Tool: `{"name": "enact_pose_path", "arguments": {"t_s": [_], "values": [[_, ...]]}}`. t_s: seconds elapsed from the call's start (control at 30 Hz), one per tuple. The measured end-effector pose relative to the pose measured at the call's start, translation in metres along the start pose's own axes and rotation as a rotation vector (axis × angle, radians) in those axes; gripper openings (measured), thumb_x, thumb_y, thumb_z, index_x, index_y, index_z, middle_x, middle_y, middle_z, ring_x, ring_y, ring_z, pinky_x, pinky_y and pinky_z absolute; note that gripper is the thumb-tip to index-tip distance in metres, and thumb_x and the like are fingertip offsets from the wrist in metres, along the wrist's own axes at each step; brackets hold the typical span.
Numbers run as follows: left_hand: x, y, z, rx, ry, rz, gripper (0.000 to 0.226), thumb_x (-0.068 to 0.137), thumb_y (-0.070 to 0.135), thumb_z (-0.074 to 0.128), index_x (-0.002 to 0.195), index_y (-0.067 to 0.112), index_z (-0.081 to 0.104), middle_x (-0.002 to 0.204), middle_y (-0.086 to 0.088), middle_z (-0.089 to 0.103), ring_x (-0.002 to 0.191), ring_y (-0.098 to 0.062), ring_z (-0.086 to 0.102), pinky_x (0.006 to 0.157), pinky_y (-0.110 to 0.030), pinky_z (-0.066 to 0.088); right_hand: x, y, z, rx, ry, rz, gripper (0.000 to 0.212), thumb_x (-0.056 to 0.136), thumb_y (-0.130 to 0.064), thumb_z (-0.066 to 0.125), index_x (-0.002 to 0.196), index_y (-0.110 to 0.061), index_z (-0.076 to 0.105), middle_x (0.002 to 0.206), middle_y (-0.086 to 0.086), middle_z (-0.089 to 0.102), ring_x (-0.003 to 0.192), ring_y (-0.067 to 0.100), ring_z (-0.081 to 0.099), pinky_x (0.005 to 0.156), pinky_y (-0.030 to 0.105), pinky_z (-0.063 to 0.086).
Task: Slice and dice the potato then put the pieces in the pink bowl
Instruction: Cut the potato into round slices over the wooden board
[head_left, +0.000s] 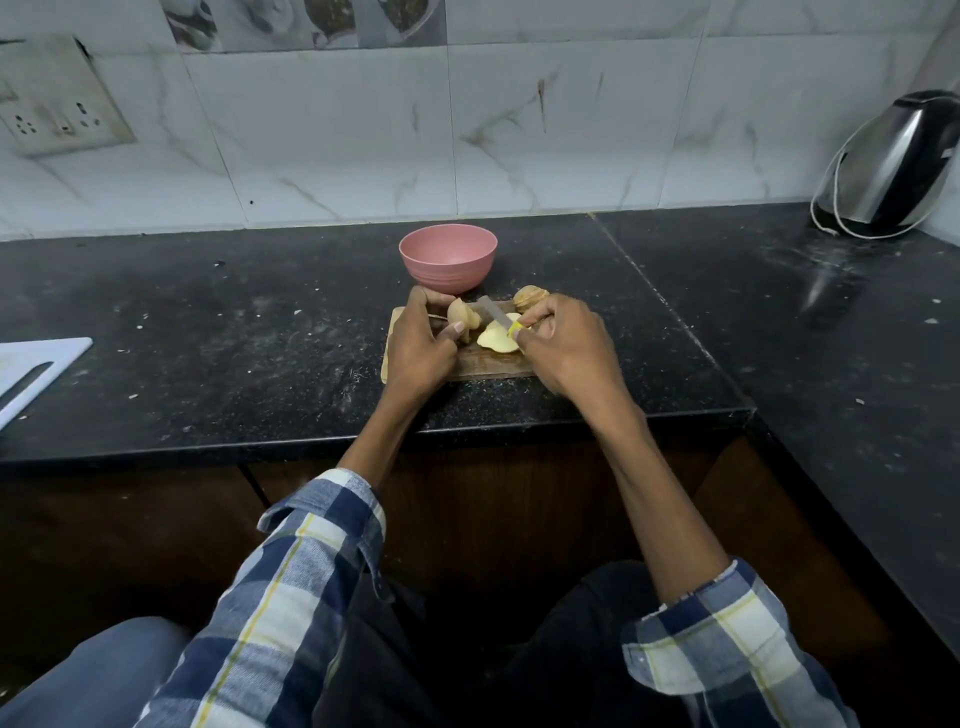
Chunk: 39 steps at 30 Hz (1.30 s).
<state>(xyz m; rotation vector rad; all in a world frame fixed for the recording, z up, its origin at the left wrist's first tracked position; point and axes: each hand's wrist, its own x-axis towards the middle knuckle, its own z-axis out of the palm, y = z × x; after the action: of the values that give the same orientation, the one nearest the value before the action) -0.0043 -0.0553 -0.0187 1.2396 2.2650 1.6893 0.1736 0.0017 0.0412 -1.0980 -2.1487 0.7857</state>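
Note:
On the wooden cutting board (488, 366) my left hand (421, 345) grips a piece of potato (461, 313) between thumb and fingers. My right hand (569, 348) holds a knife (496, 313) by its yellow handle, with the blade angled against that piece. A pale cut slice (497, 338) lies flat between my hands. Another potato chunk with skin (530, 298) sits at the board's far right corner. The pink bowl (448, 257) stands just behind the board, and I see nothing in it.
The board lies on a black stone counter (208, 338) whose front edge runs just below my wrists. A white plastic board (31, 371) is at the far left. A steel kettle (893, 166) stands in the back right corner. A tiled wall with a socket (57, 114) is behind.

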Motion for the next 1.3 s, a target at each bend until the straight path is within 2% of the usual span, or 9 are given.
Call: {"name": "enact_pose_path", "arguments": {"t_s": [0.1,0.23,0.33,0.47,0.6,0.7,0.87,1.17,1.3], "values": [[0.0,0.0,0.001,0.007,0.001,-0.012,0.024,0.093,0.013,0.07,0.111,0.021,0.057,0.091,0.019,0.072,0.087,0.01,0.066,0.076,-0.015,0.048,0.012,0.009,-0.004,0.035,0.004,0.041,0.012,0.098,-0.027,0.064,0.107,-0.02,0.06,0.106,0.004,0.069,0.099,0.025,0.065,0.086,0.042,0.054],[0.003,-0.003,0.002,-0.007,-0.007,-0.015,0.025,0.093,0.017,0.07,0.112,0.025,0.057,0.102,0.012,0.075,0.094,0.001,0.068,0.085,-0.031,0.055,0.024,0.019,-0.002,0.062,-0.026,0.118,0.019,0.105,-0.025,0.053,0.121,-0.014,0.05,0.117,0.007,0.065,0.1,0.029,0.068,0.089,0.047,0.055],[0.003,-0.002,0.002,-0.004,0.001,-0.026,0.025,0.096,0.014,0.069,0.118,0.022,0.06,0.101,0.015,0.07,0.09,0.012,0.062,0.078,-0.018,0.048,0.03,0.023,0.001,0.071,-0.046,0.142,0.016,0.103,-0.015,0.052,0.119,-0.014,0.048,0.119,0.011,0.064,0.101,0.032,0.069,0.09,0.053,0.055],[0.003,-0.002,0.001,0.049,-0.003,0.033,0.039,0.096,0.016,0.067,0.135,0.02,0.063,0.124,0.006,0.066,0.103,-0.003,0.06,0.088,-0.025,0.044,0.032,0.03,0.003,0.052,-0.039,0.084,0.017,0.101,-0.013,0.05,0.118,-0.012,0.048,0.115,0.013,0.062,0.101,0.031,0.063,0.078,0.043,0.05],[0.003,-0.002,0.0,0.099,-0.012,0.066,0.042,0.097,0.016,0.066,0.138,0.023,0.064,0.125,0.002,0.063,0.105,-0.006,0.057,0.094,-0.028,0.043,0.031,0.037,0.006,-0.042,-0.1,0.02,0.075,0.078,-0.058,0.081,0.134,-0.017,0.051,0.133,0.003,0.059,0.117,0.023,0.058,0.094,0.045,0.052],[0.003,-0.001,0.0,0.096,-0.013,0.064,0.04,0.098,0.015,0.064,0.136,0.024,0.066,0.123,0.002,0.062,0.104,-0.005,0.056,0.092,-0.028,0.043,0.032,0.039,0.01,-0.189,-0.124,-0.02,0.101,0.064,-0.058,0.091,0.145,-0.02,0.046,0.145,0.003,0.052,0.13,0.026,0.053,0.101,0.047,0.049],[0.003,0.0,0.0,0.078,-0.011,0.065,0.038,0.097,0.014,0.065,0.134,0.027,0.067,0.123,0.002,0.062,0.103,-0.006,0.057,0.093,-0.031,0.044,0.039,0.037,0.016,-0.208,-0.082,-0.068,0.088,0.068,-0.049,0.093,0.142,-0.022,0.055,0.139,0.004,0.059,0.126,0.026,0.056,0.098,0.043,0.051],[0.003,-0.001,0.001,0.088,-0.006,0.06,0.037,0.098,0.016,0.064,0.134,0.026,0.067,0.123,0.004,0.061,0.092,0.015,0.051,0.088,-0.026,0.042,0.042,0.039,0.024,-0.217,0.02,-0.119,0.052,0.085,-0.042,0.082,0.131,-0.023,0.067,0.126,0.002,0.068,0.113,0.026,0.064,0.085,0.039,0.052],[0.002,0.0,0.001,0.082,-0.008,0.059,0.037,0.098,0.015,0.063,0.133,0.026,0.067,0.123,0.005,0.061,0.093,0.014,0.053,0.083,-0.02,0.039,0.041,0.041,0.027,-0.223,0.027,-0.142,0.066,0.082,-0.049,0.083,0.137,-0.022,0.062,0.133,0.001,0.064,0.12,0.026,0.06,0.091,0.041,0.05]]}}
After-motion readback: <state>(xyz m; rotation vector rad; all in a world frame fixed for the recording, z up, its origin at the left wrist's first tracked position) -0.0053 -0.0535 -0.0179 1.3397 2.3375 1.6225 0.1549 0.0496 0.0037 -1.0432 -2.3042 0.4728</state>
